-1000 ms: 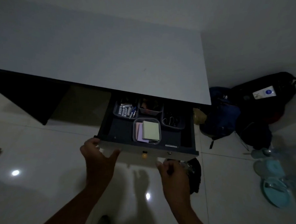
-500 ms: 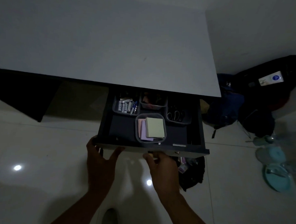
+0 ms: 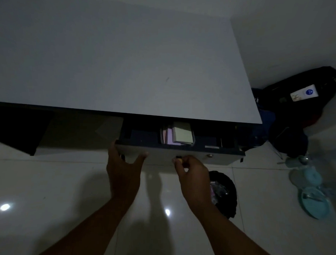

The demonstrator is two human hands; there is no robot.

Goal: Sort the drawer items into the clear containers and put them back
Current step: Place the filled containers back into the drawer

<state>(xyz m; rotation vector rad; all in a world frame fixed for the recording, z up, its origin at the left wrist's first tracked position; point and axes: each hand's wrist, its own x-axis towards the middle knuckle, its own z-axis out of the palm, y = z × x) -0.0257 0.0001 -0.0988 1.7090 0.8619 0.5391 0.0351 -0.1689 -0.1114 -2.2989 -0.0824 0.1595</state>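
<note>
Our left hand [image 3: 123,171] is spread wide against the left end of the drawer [image 3: 158,152]. Its thumb lies flat on the pale front panel and its fingers reach the panel's left corner, holding nothing. Our right hand [image 3: 192,176] has its fingertips curled in a pinch round the small dark knob [image 3: 179,158] at the middle of the panel. A small round lock [image 3: 210,156] sits further right on the same panel.

The drawer hangs under the right part of the bench [image 3: 127,68], a broad, flat, matt grey top with a dark front edge. The top overhangs most of the drawer, so only a narrow strip of its dark inside shows. In that strip, near the middle, stands the clear container [image 3: 193,136], a box with rounded corners holding square sticky notes [image 3: 182,134]: a pale green pad lies over pink ones. The rest of the inside is too dark to read.

The floor [image 3: 47,190] is glossy pale tile with thin joints and bright spots of reflected light. A black bag [image 3: 227,194] with small bits inside stands just beyond our right wrist. Far right, against the wall, lies a heap of dark bags [image 3: 301,113], one bearing a white label. Nearer than those, a pair of teal sandals [image 3: 311,197] lies on the tiles.
</note>
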